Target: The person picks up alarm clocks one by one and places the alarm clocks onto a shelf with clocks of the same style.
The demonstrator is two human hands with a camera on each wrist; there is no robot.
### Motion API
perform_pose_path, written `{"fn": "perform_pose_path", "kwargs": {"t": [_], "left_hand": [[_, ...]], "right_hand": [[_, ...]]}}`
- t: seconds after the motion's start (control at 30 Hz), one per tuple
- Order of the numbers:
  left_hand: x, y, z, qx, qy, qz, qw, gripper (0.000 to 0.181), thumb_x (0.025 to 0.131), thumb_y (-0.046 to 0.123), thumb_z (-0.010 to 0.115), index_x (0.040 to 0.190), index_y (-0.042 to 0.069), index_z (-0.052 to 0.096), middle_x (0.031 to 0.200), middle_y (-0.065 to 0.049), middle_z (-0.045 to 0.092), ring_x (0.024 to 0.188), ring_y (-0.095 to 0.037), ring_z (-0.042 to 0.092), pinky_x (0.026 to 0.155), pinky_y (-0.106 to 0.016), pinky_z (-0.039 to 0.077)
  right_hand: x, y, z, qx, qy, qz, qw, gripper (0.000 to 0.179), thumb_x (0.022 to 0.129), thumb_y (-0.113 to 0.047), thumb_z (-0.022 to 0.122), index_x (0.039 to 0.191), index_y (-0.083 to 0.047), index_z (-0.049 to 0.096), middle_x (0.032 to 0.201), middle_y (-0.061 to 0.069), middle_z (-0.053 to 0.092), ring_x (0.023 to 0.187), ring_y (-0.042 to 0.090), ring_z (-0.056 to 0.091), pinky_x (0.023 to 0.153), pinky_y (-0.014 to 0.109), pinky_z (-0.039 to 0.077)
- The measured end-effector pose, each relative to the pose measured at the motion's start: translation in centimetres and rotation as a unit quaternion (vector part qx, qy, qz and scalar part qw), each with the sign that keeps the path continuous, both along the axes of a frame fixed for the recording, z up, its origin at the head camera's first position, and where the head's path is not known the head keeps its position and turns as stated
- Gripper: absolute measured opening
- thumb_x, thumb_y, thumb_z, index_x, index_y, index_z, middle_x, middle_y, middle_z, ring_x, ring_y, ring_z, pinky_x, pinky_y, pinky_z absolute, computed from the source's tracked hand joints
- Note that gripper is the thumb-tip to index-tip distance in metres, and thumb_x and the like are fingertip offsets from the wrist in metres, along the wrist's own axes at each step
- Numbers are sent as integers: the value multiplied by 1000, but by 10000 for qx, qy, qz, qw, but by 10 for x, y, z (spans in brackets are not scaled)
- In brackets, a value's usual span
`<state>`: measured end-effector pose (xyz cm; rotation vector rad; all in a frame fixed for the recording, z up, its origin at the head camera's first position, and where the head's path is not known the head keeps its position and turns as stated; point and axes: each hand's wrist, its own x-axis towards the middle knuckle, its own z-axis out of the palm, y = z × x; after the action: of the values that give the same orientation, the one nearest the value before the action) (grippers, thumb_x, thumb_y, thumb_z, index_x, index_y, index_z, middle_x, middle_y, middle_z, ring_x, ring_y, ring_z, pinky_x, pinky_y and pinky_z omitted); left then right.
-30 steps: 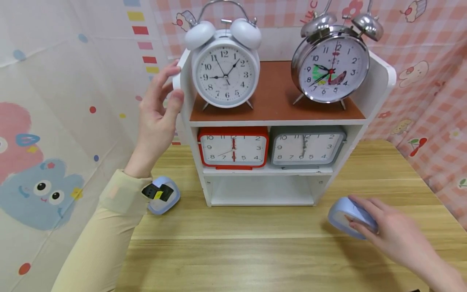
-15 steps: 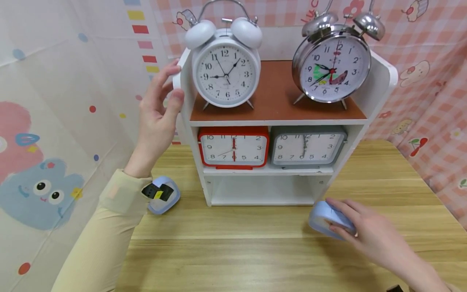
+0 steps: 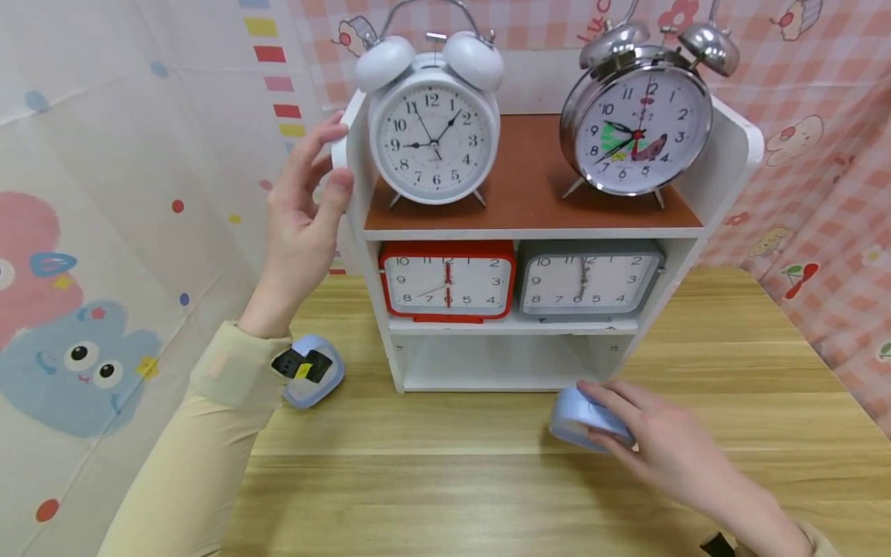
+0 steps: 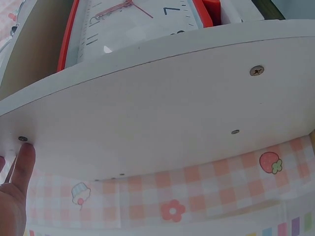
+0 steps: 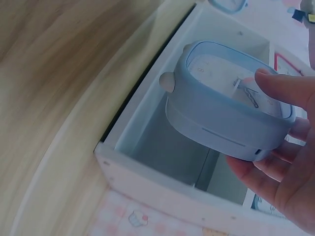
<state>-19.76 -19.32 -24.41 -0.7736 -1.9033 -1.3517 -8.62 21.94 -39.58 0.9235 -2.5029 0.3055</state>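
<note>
My right hand (image 3: 661,441) grips a small light-blue alarm clock (image 5: 231,118), thumb over its face and fingers underneath. In the head view the clock is in front of the bottom compartment's right end. My left hand (image 3: 302,205) touches the outer side of the white shelf unit's left panel (image 4: 147,118), near its top, with fingers fairly straight. Upright on the shelf's brown top stand a white twin-bell alarm clock (image 3: 435,143) and a silver twin-bell alarm clock (image 3: 636,135). A red rectangular clock (image 3: 445,282) and a grey rectangular clock (image 3: 588,282) stand side by side below.
A second light-blue clock (image 3: 322,383) lies on the wooden table (image 3: 418,480), partly hidden by my left wrist. The bottom compartment (image 3: 494,363) has a bare white floor. Patterned cloth (image 3: 139,232) hangs behind and at both sides.
My right hand has carried the light-blue clock leftward, from right of the shelf unit to before its bottom compartment. The left hand stays at the side panel.
</note>
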Motion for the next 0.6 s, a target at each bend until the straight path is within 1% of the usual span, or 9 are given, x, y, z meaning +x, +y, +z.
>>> {"fn": "perform_pose_path", "kwargs": {"t": [0.1,0.17,0.2,0.27,0.3,0.37,0.43,0.5,0.6], "left_hand": [[1,0,1,-18,3,21,10000,53,109,36,55,150,3,48,166,-5,47,141,-30,57,102,-22,60],[1,1,1,-24,-2,39,10000,51,109,33,55,150,3,48,166,-5,47,141,-29,57,102,-22,60],[1,1,1,-30,-3,51,10000,50,109,32,55,150,3,48,166,-5,47,141,-29,57,102,-22,60],[1,1,1,-44,-4,75,10000,48,110,29,55,150,3,48,166,-5,47,141,-29,57,103,-21,59],[1,1,1,-44,-6,81,10000,47,110,28,54,150,3,48,166,-5,47,141,-29,57,103,-21,59],[0,0,1,-72,15,100,9999,46,110,26,54,149,3,48,166,-5,47,141,-29,57,103,-21,59],[1,0,1,-82,5,95,9999,46,110,26,54,150,3,48,166,-5,46,142,-29,57,103,-21,59],[1,0,1,-82,0,94,9999,47,110,27,54,150,3,48,166,-5,46,142,-29,56,103,-21,59],[1,1,1,-63,-16,89,9999,47,110,27,54,150,3,48,166,-5,46,142,-29,56,103,-21,59]], "right_hand": [[-1,-7,0,-33,44,107,9999,52,103,-57,58,138,-19,67,114,-2,74,92,18,75,72,39,63],[-2,-12,-1,-60,60,195,9998,54,105,-58,51,138,-19,67,114,-3,74,92,17,75,73,39,63],[-2,-15,-1,-68,62,240,9997,54,105,-58,51,138,-18,67,114,-3,74,92,17,75,72,38,63],[-3,-20,-2,-81,45,323,9994,51,104,-54,58,138,-18,66,115,-3,74,93,16,74,73,38,63],[-4,-22,-2,-73,43,353,9993,50,102,-50,65,138,-17,66,115,-2,74,93,16,74,73,37,64],[-5,-27,-3,-49,21,412,9991,52,94,-40,78,139,-17,66,116,-1,74,94,16,74,73,37,64],[-6,-32,-4,-25,-18,444,9990,61,83,-30,88,139,-16,66,117,0,73,96,16,73,75,37,64],[-7,-38,-5,23,-37,451,9990,67,77,-25,91,139,-15,67,118,1,73,99,17,73,77,38,65],[-10,-45,-7,76,-96,459,9989,68,77,-26,92,139,-15,67,118,1,73,102,18,73,79,38,65]]}}
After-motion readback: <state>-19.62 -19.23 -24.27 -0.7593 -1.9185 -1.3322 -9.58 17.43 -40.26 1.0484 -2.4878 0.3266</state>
